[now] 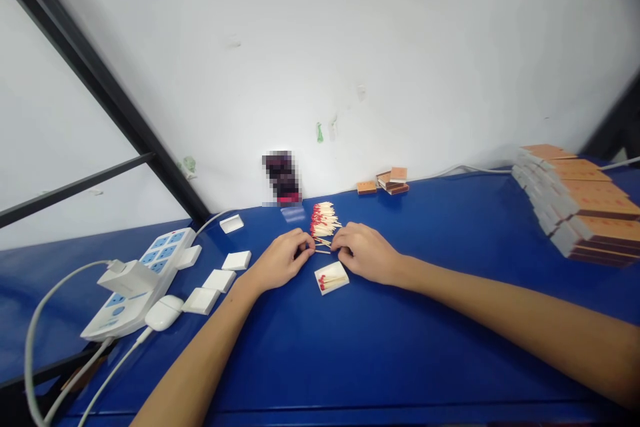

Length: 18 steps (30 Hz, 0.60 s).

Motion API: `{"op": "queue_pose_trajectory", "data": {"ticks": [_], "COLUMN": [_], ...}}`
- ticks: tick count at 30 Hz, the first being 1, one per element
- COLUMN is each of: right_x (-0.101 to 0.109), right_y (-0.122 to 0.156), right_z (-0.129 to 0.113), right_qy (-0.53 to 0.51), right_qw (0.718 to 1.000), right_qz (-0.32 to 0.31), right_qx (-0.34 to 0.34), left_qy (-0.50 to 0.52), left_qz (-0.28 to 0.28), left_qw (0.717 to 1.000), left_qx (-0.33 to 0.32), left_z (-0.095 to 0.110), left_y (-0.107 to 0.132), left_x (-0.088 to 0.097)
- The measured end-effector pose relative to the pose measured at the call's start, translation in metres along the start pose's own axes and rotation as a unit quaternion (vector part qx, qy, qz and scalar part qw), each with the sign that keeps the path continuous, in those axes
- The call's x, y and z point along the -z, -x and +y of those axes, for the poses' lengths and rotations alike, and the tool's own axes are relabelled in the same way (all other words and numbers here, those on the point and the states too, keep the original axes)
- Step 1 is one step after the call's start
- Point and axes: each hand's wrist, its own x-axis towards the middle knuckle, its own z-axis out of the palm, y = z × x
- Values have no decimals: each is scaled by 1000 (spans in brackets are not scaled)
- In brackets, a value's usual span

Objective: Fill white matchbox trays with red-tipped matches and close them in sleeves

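A pile of red-tipped matches [323, 219] lies on the blue table [400, 333] near the wall. My left hand [281, 260] and my right hand [363, 251] rest at the pile's near edge, fingers curled and pinching a few matches [323, 247] between them. Just in front of my right hand sits an open white match tray [332, 277] with some matches in it.
Several empty white trays [219, 279] lie to the left beside a white power strip [140, 280] with plugs and cables. A tall row of stacked matchbox sleeves [575, 203] stands at the right. A few brown matchboxes [390, 180] lie by the wall.
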Motion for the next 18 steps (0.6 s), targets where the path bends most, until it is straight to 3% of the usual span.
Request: {"op": "queue_pose_trajectory", "data": {"ticks": [8,18], "right_x": [3,2], "right_y": [-1,-3], "right_z": [-4,-1], "right_qy": [21,2], "right_qw": [998,997], "right_qz": [14,-10], "right_qx": [-63,-80], "left_qy": [-10,2], "left_qz": [31,10], "left_qw": [999,1000], "left_qx": [19,16], "left_z": [-1,3], "left_y": [0,-1], "left_x": [-3,-1]}}
